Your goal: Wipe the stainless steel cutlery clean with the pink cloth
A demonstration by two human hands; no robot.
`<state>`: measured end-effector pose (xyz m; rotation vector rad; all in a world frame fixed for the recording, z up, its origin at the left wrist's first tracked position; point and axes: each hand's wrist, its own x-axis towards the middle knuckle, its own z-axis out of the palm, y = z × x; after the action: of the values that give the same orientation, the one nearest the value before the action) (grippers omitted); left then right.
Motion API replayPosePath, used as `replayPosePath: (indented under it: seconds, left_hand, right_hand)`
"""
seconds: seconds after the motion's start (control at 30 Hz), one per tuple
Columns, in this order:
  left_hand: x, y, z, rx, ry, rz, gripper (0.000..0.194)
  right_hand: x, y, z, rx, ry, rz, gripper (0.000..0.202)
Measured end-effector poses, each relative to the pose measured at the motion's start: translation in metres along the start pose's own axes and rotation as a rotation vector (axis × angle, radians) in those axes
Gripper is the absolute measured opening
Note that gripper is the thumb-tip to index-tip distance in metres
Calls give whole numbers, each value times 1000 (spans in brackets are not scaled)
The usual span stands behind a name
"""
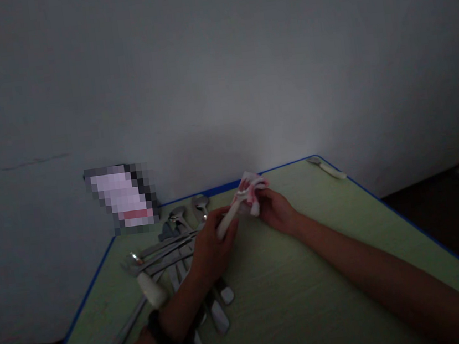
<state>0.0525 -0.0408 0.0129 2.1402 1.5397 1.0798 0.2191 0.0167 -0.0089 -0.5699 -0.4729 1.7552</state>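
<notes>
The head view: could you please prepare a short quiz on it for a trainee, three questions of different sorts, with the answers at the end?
1. What does the left hand hold?
A) a cup
B) a white handle
C) a book
2. True or false: one utensil lies apart from the cutlery pile, near the far right corner of the table.
3. Fill in: the pink-and-white cloth is held by the ____.

Key: 1. B; 2. true; 3. right hand.
</notes>
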Motion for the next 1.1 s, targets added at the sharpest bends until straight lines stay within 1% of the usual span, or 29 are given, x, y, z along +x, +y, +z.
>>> replayPosePath:
  seconds: [0.13, 0.27, 0.37, 0.43, 0.57, 0.67, 0.77, 0.87, 1.0, 1.1]
  left_hand:
    - [1, 1, -4, 36, -14, -44, 33]
    - [1, 1, -6, 16, -41, -83, 38]
    - [1, 1, -7, 20, -23, -103, 42]
    - [1, 0, -6, 41, -33, -91, 42]
    - [0, -4, -2, 152, -112, -35, 41]
    - [1, -5, 0, 197, -160, -36, 42]
    - [1, -3, 1, 222, -188, -50, 42]
    - [1, 0, 1, 268, -212, -53, 39]
    - [1, 2, 3, 393, -265, -54, 39]
    - [1, 2, 5, 496, -281, -36, 40]
  right_hand:
    - [3, 0, -3, -22, 6, -6, 13]
    - [4, 2, -3, -74, -35, -13, 13]
    - [3, 3, 0, -105, -73, 21, 13]
    - [0, 2, 0, -122, -86, 54, 12]
    - [-5, 1, 0, -156, -108, 88, 10]
    - [-8, 0, 1, -172, -137, 95, 13]
    - [-10, 0, 2, -191, -168, 68, 12]
    - [-12, 0, 3, -216, -168, 12, 8]
    - [-12, 0, 2, -266, -188, -8, 11]
    - [-12, 0, 2, -275, -185, -11, 15]
